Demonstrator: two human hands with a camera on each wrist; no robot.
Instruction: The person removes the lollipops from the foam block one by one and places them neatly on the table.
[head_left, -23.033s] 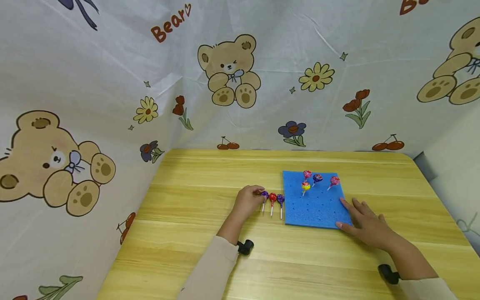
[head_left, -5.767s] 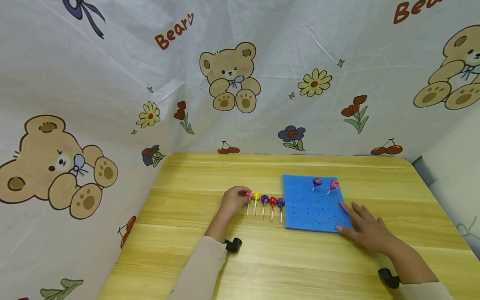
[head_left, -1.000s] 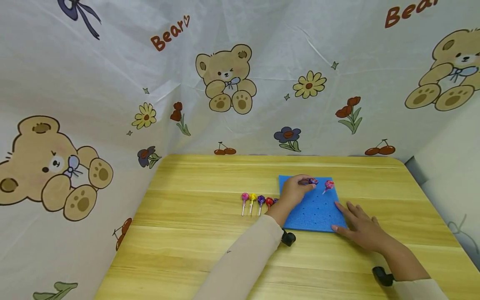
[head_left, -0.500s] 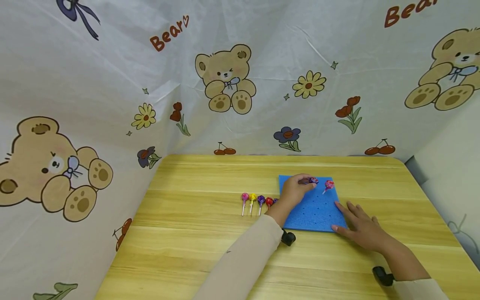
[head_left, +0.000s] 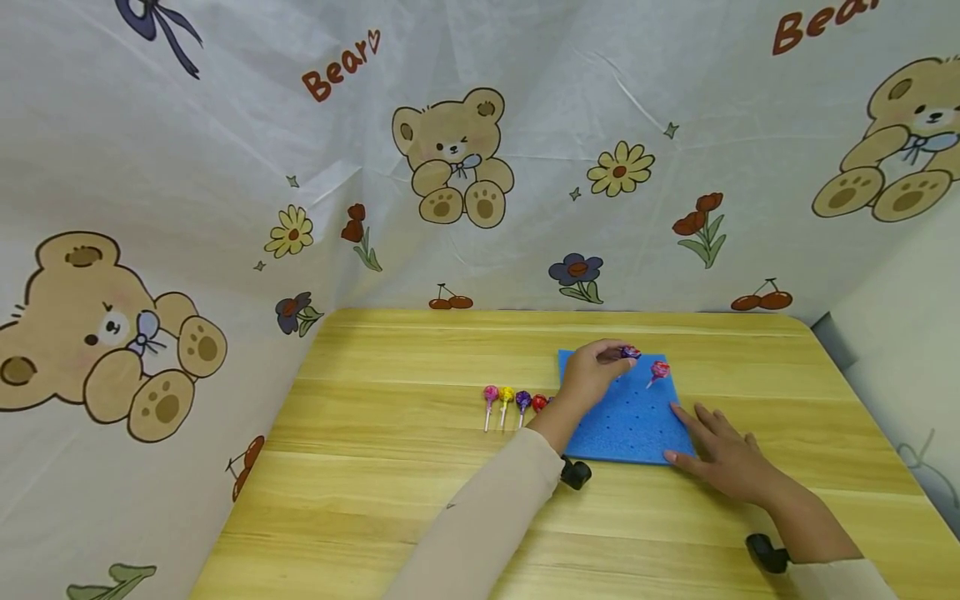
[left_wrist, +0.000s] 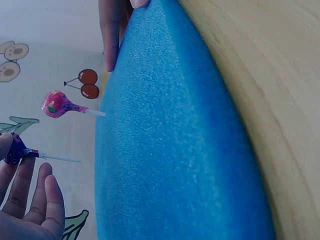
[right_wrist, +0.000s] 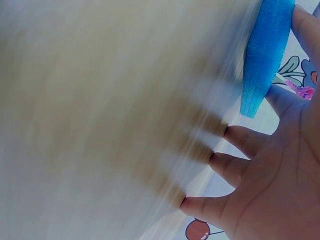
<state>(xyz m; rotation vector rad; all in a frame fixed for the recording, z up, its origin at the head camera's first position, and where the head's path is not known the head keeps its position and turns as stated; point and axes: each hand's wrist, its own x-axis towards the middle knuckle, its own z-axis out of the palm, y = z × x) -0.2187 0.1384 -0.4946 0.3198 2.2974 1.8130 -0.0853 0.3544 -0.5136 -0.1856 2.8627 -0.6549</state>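
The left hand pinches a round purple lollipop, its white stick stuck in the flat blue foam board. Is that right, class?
Not stuck: the left hand pinches that lollipop, but the left wrist view shows its white stick clear of the board.

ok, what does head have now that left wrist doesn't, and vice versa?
Head only: the row of lollipops on the table, beside the blue foam.

Left wrist only: the white stick of the held purple lollipop, its tip apart from the foam.

Both: the foam, the purple candy end, the pink lollipop stuck in the foam, left hand, right hand.
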